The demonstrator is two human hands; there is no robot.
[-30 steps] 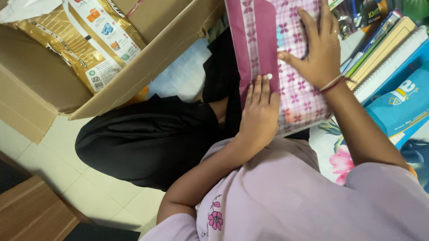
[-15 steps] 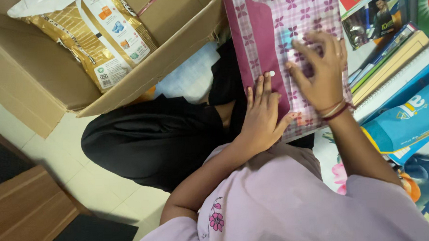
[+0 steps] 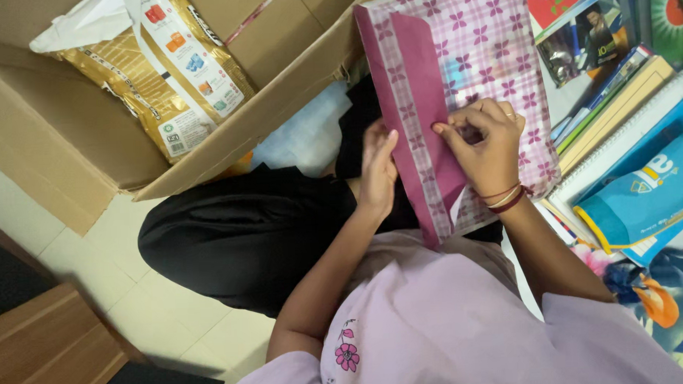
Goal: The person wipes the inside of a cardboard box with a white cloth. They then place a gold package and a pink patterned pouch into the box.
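Note:
A pink checked folder (image 3: 488,50) with a dark magenta flap (image 3: 418,98) rests tilted on my lap. My right hand (image 3: 485,141) pinches the edge of the flap near its snap button, fingers curled onto it. My left hand (image 3: 377,168) grips the folder's left edge from behind, thumb and fingers around it. Black trousers (image 3: 244,233) cover my knee below the folder.
An open cardboard box (image 3: 60,141) at the upper left holds a gold and white packet (image 3: 163,69). Stacked books and notebooks (image 3: 617,76) lie to the right, with a blue pouch (image 3: 644,189) on them. A wooden board (image 3: 36,346) is at the lower left.
My right hand left the flat front of the folder and now pinches the flap edge. My left hand slid from the flap to the folder's left edge. The folder tilted up.

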